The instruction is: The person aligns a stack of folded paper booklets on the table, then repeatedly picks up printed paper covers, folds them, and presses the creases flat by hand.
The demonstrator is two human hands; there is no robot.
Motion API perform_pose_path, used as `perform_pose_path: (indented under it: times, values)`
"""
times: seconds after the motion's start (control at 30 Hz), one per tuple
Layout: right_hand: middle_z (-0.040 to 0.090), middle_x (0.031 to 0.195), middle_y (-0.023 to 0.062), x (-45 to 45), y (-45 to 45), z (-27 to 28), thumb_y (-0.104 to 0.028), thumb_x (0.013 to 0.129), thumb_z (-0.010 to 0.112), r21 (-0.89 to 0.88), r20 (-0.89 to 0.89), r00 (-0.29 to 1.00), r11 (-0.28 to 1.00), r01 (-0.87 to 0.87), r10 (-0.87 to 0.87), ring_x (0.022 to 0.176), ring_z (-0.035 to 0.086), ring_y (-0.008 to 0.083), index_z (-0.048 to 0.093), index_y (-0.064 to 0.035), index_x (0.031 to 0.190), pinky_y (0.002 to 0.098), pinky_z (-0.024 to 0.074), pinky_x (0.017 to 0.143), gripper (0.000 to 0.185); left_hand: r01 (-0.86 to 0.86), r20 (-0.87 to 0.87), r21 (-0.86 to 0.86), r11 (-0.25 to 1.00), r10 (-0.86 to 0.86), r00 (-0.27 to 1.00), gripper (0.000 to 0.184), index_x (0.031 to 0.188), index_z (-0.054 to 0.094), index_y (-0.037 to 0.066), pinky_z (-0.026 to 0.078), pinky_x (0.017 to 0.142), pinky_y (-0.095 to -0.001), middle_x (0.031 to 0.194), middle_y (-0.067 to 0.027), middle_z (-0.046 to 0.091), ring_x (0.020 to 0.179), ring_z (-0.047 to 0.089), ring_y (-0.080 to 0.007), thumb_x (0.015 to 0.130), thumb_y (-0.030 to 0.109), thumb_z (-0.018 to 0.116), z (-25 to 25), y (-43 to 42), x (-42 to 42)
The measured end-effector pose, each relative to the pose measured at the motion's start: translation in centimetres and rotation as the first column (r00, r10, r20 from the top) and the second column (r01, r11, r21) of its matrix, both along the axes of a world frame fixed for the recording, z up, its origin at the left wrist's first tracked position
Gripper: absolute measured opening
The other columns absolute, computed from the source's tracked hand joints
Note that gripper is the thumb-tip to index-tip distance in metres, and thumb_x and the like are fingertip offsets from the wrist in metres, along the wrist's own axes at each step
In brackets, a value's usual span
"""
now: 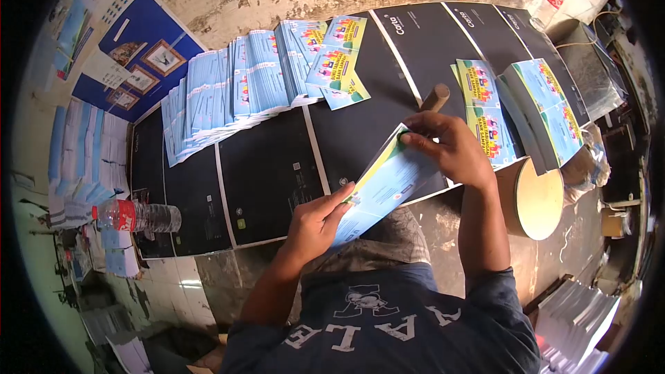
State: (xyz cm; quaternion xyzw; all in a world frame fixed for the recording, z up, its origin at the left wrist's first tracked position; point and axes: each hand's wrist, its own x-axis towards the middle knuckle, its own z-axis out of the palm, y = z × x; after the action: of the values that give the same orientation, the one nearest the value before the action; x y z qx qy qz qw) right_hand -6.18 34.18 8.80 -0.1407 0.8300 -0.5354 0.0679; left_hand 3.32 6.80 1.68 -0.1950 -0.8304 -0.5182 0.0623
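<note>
Both hands hold one light-blue printed booklet (384, 190), tilted over the table's front edge. My left hand (315, 225) grips its lower left end, fingers closed on the edge. At its upper right end my right hand (450, 145) pinches the corner between thumb and fingers. A round wooden stick (436, 98) stands just beyond my right hand. To the right lie a small pile of printed covers (485, 111) and a thick stack of them (551, 107). A long fanned row of folded booklets (235, 90) covers the back left, with loose covers (339, 55) at its right end.
The black table (270, 180) has white seams. A water bottle (138, 216) lies at the left edge; another bottle (552, 0) is at the back right. A round drum (537, 201) stands by the right front edge. Paper stacks (578, 318) are at the lower right.
</note>
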Motion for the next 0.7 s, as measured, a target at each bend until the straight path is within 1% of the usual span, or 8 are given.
perform_pose_path:
  times: [0.03,0.07,0.13,0.23,0.37,0.57,0.63,0.7]
  values:
    - [0.074,0.097,0.0148,-0.1,-0.1,-0.1,-0.020,0.091,0.074,-0.018,0.059,0.998,1.000,0.005,-0.004,0.091,0.070,0.0203,0.069,0.0026,0.113,0.0333,0.0521,0.083,0.032,0.005,-0.015,-0.002,1.000,-0.005,1.000,0.045,0.136,0.062,0.010,0.057,0.075,-0.0318,0.107,-0.0218,0.072,0.092,0.075,-0.0272,0.092,0.002,0.067,0.0,-0.1,0.1]
    - [0.074,0.097,0.0148,0.0,-0.3,0.0,-0.020,0.091,0.074,-0.018,0.061,0.998,1.000,0.003,-0.002,0.091,0.070,0.0203,0.069,0.0026,0.113,0.0333,0.0521,0.083,0.032,0.008,-0.028,-0.005,1.000,-0.008,1.000,0.045,0.136,0.062,0.010,0.057,0.075,-0.0316,0.107,-0.0217,0.073,0.092,0.075,-0.0270,0.092,0.002,0.067,0.0,-0.2,0.2]
    - [0.074,0.096,0.0127,0.2,-0.7,0.5,-0.020,0.093,0.072,-0.106,0.110,0.994,0.994,0.014,-0.003,0.089,0.067,0.0132,0.070,0.0020,0.110,0.0310,0.0513,0.081,0.027,0.005,-0.019,-0.005,1.000,-0.006,1.000,0.045,0.137,0.061,0.010,0.057,0.076,-0.0314,0.107,-0.0216,0.072,0.092,0.075,-0.0271,0.092,0.002,0.067,0.1,-0.2,0.3]
    - [0.074,0.091,0.0117,0.0,-0.8,0.0,-0.020,0.094,0.072,-0.034,0.035,0.999,0.999,0.035,-0.034,0.086,0.065,0.0104,0.071,0.0019,0.107,0.0302,0.0512,0.078,0.025,0.004,0.008,-0.010,1.000,-0.004,1.000,0.046,0.137,0.060,0.009,0.057,0.077,-0.0312,0.108,-0.0214,0.072,0.093,0.075,-0.0270,0.092,0.002,0.068,0.6,-0.1,0.6]
    - [0.074,0.087,0.0109,0.3,-1.0,0.8,-0.021,0.094,0.072,-0.018,0.064,0.996,0.998,0.062,-0.060,0.082,0.066,0.0108,0.072,0.0020,0.103,0.0306,0.0514,0.075,0.025,0.002,0.045,-0.016,1.000,-0.001,0.999,0.047,0.138,0.060,0.008,0.057,0.077,-0.0314,0.109,-0.0216,0.072,0.094,0.075,-0.0262,0.092,0.003,0.068,0.7,-0.1,0.9]
    - [0.074,0.084,0.0114,0.5,-1.0,1.1,-0.021,0.093,0.072,-0.001,-0.006,0.996,0.996,0.086,-0.086,0.078,0.066,0.0120,0.072,0.0025,0.100,0.0319,0.0514,0.072,0.025,0.001,0.058,-0.005,1.000,-0.001,0.998,0.047,0.138,0.060,0.008,0.057,0.076,-0.0309,0.109,-0.0228,0.072,0.094,0.075,-0.0253,0.092,0.003,0.069,0.8,0.1,1.1]
    - [0.071,0.082,0.0053,0.5,-1.1,1.2,-0.019,0.093,0.073,-0.034,0.018,0.995,0.994,0.101,-0.100,0.079,0.063,0.0094,0.071,0.0022,0.098,0.0286,0.0493,0.074,0.022,0.005,0.037,-0.001,1.000,-0.005,0.999,0.047,0.138,0.059,0.008,0.057,0.075,-0.0307,0.108,-0.0230,0.072,0.093,0.075,-0.0249,0.092,0.003,0.069,0.8,0.3,1.0]
    - [0.071,0.082,0.0058,0.6,-1.0,1.4,-0.019,0.093,0.072,-0.019,0.009,0.995,0.995,0.099,-0.099,0.080,0.063,0.0098,0.071,0.0027,0.099,0.0286,0.0494,0.074,0.022,0.009,0.017,0.003,1.000,-0.009,1.000,0.048,0.139,0.059,0.008,0.057,0.075,-0.0305,0.107,-0.0231,0.072,0.092,0.075,-0.0245,0.092,0.002,0.069,0.8,0.4,1.0]
